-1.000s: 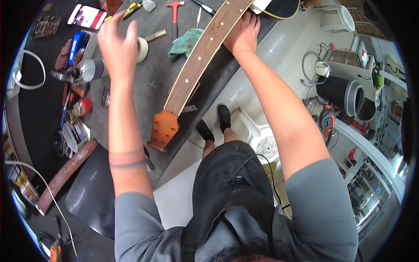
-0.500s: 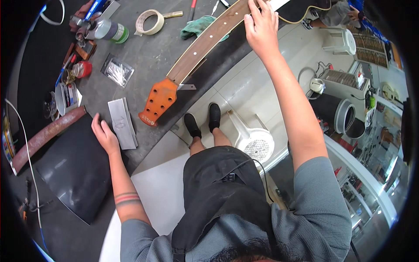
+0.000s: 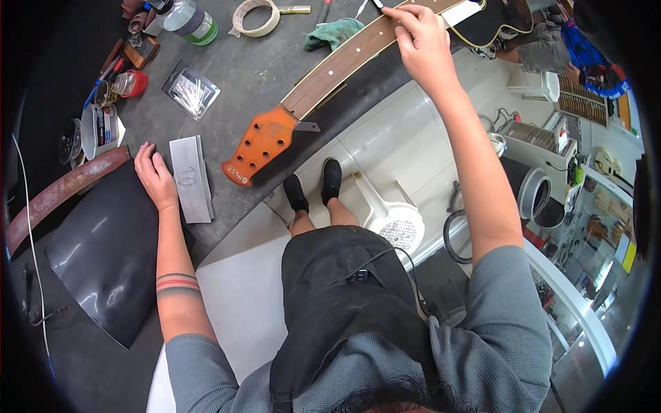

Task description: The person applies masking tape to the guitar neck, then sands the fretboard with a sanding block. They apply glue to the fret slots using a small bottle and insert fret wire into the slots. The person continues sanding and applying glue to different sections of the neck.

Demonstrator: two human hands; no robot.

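Note:
A guitar neck [image 3: 351, 63] with an orange headstock [image 3: 259, 146] and a brown, dot-inlaid fretboard lies slanting along the table edge. My right hand [image 3: 425, 43] rests on the fretboard near the top of the view, its index finger stretched toward the far edge and the thumb apart. My left hand [image 3: 155, 177] is over the table's left side, loosely bent, with nothing visible in it. Beside it are a folded grey sheet of paper [image 3: 190, 180] with handwriting and a glossy black sheet [image 3: 107, 258].
Masking tape [image 3: 255, 17], a green cloth [image 3: 332, 33], a spray bottle [image 3: 189, 20] and a packet of white sticks [image 3: 191, 90] lie beyond the neck. A reddish curved block [image 3: 69, 191] sits left. A white stool [image 3: 394, 224] stands on the floor; another person [image 3: 551, 51] is at upper right.
My left hand has shifted a little up and left. On the fretboard, my right hand's fingers have moved toward the far edge. The whole view has shifted slightly.

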